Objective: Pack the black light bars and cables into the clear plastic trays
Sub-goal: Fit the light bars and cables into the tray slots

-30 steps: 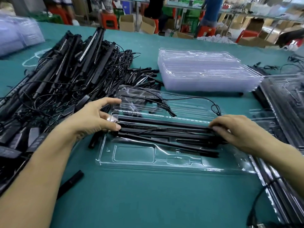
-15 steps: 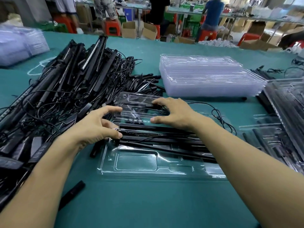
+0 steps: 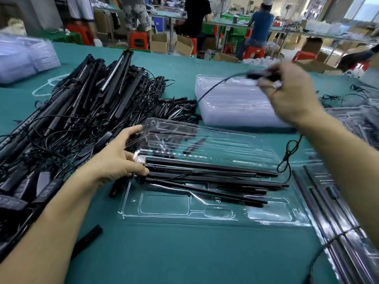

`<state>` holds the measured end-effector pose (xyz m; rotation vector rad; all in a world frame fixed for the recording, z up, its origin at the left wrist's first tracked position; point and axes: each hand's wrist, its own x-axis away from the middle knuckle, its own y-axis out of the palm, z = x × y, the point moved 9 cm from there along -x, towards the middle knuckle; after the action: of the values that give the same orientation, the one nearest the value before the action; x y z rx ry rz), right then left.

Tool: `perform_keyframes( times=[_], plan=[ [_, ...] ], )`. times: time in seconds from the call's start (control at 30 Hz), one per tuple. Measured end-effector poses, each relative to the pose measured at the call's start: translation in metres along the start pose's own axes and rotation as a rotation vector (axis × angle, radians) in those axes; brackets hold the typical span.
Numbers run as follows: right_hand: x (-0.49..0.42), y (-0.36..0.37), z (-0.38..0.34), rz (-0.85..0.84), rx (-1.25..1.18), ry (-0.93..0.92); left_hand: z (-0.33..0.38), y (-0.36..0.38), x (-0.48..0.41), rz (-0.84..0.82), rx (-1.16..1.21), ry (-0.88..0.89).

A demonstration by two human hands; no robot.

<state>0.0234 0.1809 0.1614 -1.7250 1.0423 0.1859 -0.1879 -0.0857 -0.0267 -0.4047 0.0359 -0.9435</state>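
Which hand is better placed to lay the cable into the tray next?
Right. The right hand holds the cable up in the air; the left hand rests on the ends of the light bars in the clear tray.

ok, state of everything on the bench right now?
front tray, near pockets empty
light bars, lying askew in front tray
cable, one end held up
left hand, open, pressing light bars' left ends
right hand, up, pinching cable
tray stack, nested, empty
bar pile, tangled, unpacked
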Motion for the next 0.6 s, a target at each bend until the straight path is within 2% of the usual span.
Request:
perform_keyframes(
  times=[0.1,0.17,0.3,0.43,0.5,0.57,0.6],
  plan=[
    [-0.004,-0.055,0.024,0.112,-0.192,0.135,-0.003,-0.002,-0.001,0.026,0.015,-0.024],
    [0.003,-0.079,0.023,0.123,-0.292,0.150,-0.002,-0.002,-0.001,0.031,0.005,-0.032],
    [0.025,-0.081,-0.007,-0.095,-0.345,0.093,0.005,-0.001,0.003,0.065,-0.013,-0.031],
    [0.047,-0.063,-0.046,-0.281,-0.143,0.032,0.020,-0.010,0.010,0.107,-0.186,-0.037],
    [0.059,-0.047,-0.067,-0.386,0.000,-0.003,0.040,-0.019,0.017,0.237,-0.179,0.059],
    [0.073,-0.028,-0.081,-0.483,0.100,-0.027,0.077,-0.024,0.035,0.449,-0.162,0.305],
    [0.080,-0.018,-0.087,-0.525,0.111,-0.035,0.099,-0.018,0.047,0.489,-0.153,0.451]
  ],
)
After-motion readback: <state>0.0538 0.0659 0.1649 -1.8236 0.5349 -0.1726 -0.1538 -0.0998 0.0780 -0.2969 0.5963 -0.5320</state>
